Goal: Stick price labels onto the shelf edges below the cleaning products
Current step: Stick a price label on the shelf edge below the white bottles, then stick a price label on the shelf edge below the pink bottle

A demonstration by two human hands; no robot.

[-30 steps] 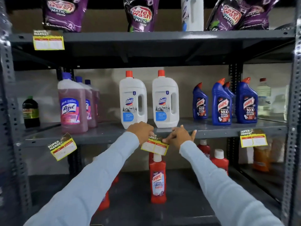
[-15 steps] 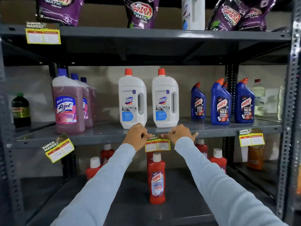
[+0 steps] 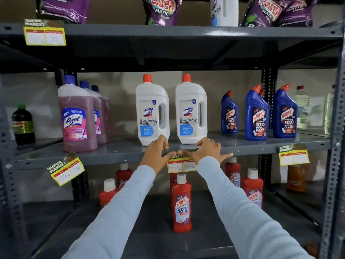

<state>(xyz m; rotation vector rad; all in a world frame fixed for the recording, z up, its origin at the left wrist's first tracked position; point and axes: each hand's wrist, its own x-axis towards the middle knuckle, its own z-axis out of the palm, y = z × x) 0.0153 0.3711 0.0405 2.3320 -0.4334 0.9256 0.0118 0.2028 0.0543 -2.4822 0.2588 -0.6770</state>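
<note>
My feed is evenly but softly lit from the front, leaving the underside of the top shelf (image 3: 168,53) in deep shadow. Faint glare streaks the middle shelf (image 3: 242,142) surface right of the Domex bottles (image 3: 190,109), which cast soft shadows on the back wall (image 3: 121,94). I see wide-angle bending at the edges: the right upright (image 3: 336,146) bows. The pouches (image 3: 162,10) up top and the left price label (image 3: 64,168) look smeared; the centre price label (image 3: 182,165) reads fairly sharp.
</note>
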